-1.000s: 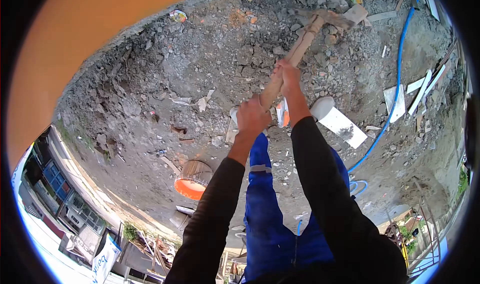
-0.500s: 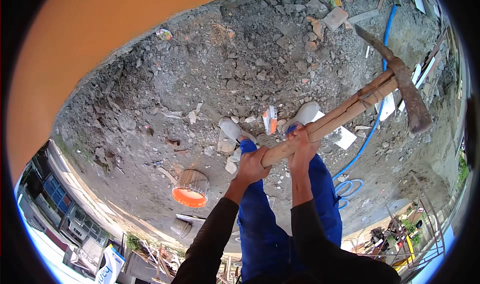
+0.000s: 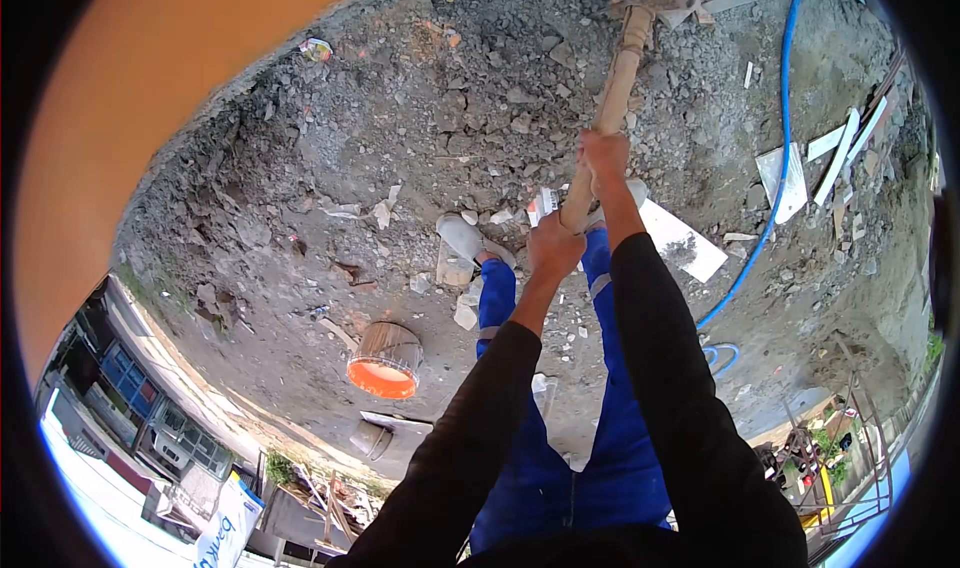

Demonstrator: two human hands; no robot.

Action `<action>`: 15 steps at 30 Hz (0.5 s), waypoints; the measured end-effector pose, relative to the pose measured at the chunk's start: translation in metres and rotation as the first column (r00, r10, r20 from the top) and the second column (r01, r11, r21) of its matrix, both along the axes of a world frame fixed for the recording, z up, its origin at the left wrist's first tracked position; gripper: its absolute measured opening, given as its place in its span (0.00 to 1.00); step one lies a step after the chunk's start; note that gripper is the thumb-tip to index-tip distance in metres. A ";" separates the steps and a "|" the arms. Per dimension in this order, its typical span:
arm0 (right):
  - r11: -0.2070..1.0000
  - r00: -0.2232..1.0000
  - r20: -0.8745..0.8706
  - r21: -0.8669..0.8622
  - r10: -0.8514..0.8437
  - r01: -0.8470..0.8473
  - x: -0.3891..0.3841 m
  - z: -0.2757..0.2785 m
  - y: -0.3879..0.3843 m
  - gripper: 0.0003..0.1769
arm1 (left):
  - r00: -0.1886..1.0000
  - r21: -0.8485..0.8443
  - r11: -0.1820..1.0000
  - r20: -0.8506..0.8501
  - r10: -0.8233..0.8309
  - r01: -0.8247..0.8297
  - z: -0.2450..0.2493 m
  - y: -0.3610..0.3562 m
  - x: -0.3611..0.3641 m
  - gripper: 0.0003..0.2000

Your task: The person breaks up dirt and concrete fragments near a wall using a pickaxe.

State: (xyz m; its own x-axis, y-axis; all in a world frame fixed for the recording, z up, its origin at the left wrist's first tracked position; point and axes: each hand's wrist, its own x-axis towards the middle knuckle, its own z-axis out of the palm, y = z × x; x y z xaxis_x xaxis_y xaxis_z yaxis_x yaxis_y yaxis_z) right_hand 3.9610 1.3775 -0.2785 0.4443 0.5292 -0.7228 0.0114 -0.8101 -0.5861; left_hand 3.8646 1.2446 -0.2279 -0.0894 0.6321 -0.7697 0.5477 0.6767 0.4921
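A pickaxe with a thick wooden handle (image 3: 618,93) is held in both hands. Its metal head (image 3: 655,0) is at the top of the view, over broken soil and stones. My left hand (image 3: 556,246) is wrapped round the rear end of the handle, above my legs. Farther along the handle, closer to the head, my right hand (image 3: 606,156) is closed round it. An orange and white packet (image 3: 543,206) lies between my shoes, just beside the handle.
An orange wall (image 3: 180,58) curves along the upper left. An orange-rimmed bucket (image 3: 385,360) stands at lower left, near a smaller pail (image 3: 371,439). A blue hose (image 3: 786,138) runs down the right, past white boards (image 3: 785,180). Rubble covers the ground.
The pickaxe head has swung from the right to the top centre, and the handle now points away from me. Both arms have stretched forward, and the right hand has moved up and away.
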 end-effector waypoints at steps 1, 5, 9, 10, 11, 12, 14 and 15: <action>0.999 0.999 -0.040 0.032 -0.028 0.029 -0.002 0.013 -0.009 0.06 | 1.000 -0.018 0.999 -0.010 0.030 -0.030 0.004 -0.010 -0.002 0.22; 0.993 0.956 -0.271 -0.006 -0.116 0.119 0.003 0.067 -0.088 0.05 | 0.997 -0.052 0.997 -0.045 0.062 -0.064 0.085 -0.069 0.000 0.17; 0.982 0.949 -0.257 -0.019 -0.184 0.185 -0.023 0.120 -0.164 0.08 | 0.999 -0.004 0.999 0.012 -0.050 0.050 0.105 -0.165 -0.030 0.23; 0.971 0.942 -0.238 -0.027 -0.238 0.239 -0.025 0.132 -0.176 0.08 | 0.998 -0.012 0.998 0.020 -0.054 0.054 0.106 -0.169 -0.035 0.23; 0.968 0.942 -0.224 -0.036 -0.251 0.249 -0.019 0.141 -0.182 0.08 | 0.994 0.052 0.995 0.058 -0.089 0.086 0.108 -0.174 -0.040 0.25; 0.949 0.929 -0.209 0.011 -0.305 0.314 -0.014 0.150 -0.184 0.08 | 0.988 0.121 0.986 0.093 -0.123 0.112 0.110 -0.177 -0.040 0.27; 0.897 0.894 -0.204 0.114 -0.399 0.427 0.003 0.184 -0.161 0.09 | 0.954 0.174 0.972 0.223 -0.198 0.161 0.108 -0.141 -0.025 0.26; 0.868 0.897 -0.153 0.232 -0.414 0.440 0.017 0.201 -0.142 0.09 | 0.939 0.253 0.950 0.241 -0.244 0.181 0.114 -0.115 -0.010 0.26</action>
State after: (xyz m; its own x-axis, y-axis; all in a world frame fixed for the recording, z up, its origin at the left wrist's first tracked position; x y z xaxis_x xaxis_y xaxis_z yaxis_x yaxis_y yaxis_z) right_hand 3.9777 1.2358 -0.0770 0.6051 0.4744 -0.6393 -0.3675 -0.5459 -0.7530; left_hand 3.8541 1.1295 -0.1143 0.2546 0.7719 -0.5825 0.4940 0.4140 0.7646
